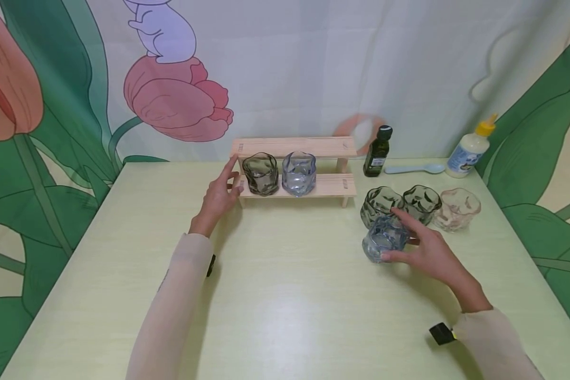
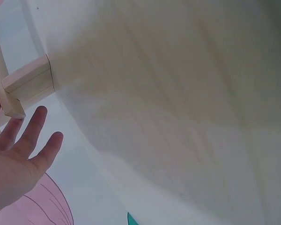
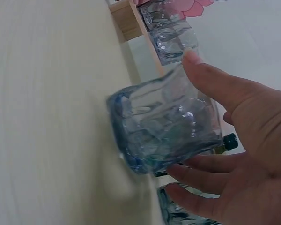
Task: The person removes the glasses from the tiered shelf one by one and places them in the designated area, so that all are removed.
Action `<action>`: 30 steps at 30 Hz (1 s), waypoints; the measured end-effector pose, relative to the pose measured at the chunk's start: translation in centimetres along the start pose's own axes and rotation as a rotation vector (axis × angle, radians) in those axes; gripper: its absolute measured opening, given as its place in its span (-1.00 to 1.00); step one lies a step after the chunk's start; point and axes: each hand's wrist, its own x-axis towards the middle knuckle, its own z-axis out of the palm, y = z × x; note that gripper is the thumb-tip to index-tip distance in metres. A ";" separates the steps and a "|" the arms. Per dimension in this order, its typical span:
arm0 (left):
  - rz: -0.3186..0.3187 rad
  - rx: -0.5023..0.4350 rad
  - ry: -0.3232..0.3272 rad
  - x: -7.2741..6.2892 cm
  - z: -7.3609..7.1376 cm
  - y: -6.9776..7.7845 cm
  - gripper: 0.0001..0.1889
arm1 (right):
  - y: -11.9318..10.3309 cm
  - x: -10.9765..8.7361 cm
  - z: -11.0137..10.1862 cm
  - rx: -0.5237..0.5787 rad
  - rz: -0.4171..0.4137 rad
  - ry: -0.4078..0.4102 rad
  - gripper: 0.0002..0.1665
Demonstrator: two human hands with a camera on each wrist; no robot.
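My right hand (image 1: pixel 429 250) holds a clear blue wavy glass (image 1: pixel 385 240), thumb on one side and fingers on the other. In the right wrist view this blue glass (image 3: pixel 164 126) is tilted, close over the table. At the left end of a small two-step wooden rack (image 1: pixel 294 148) is my left hand (image 1: pixel 218 198), its index finger reaching the upper board and its thumb at the lower one. The left wrist view shows its fingers spread beside the rack end (image 2: pixel 30 79). A dark grey glass (image 1: pixel 261 177) and a pale blue glass (image 1: pixel 299 177) stand on the lower step.
Behind the held glass stand two grey-green glasses (image 1: pixel 423 203) and a pale pink glass (image 1: pixel 458 208). Farther back are a dark bottle with a black cap (image 1: pixel 377 153), a light blue spoon (image 1: pixel 415 169) and a white bottle with a yellow nozzle (image 1: pixel 470 148). A printed curtain hangs behind the table.
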 end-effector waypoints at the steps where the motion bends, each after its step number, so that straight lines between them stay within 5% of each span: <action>1: 0.000 -0.001 0.000 0.0 0.0 0.0 -0.10 | -0.1 0.0 -0.2 -0.004 -0.005 -0.004 0.23; 16: -0.006 0.004 -0.002 0.1 -0.1 0.1 -0.10 | -1.9 0.1 -2.0 -0.050 -0.141 0.096 0.08; 30: 0.005 0.012 -0.002 0.1 0.0 -0.1 -0.11 | -5.1 4.8 -2.1 0.061 -0.181 0.027 0.09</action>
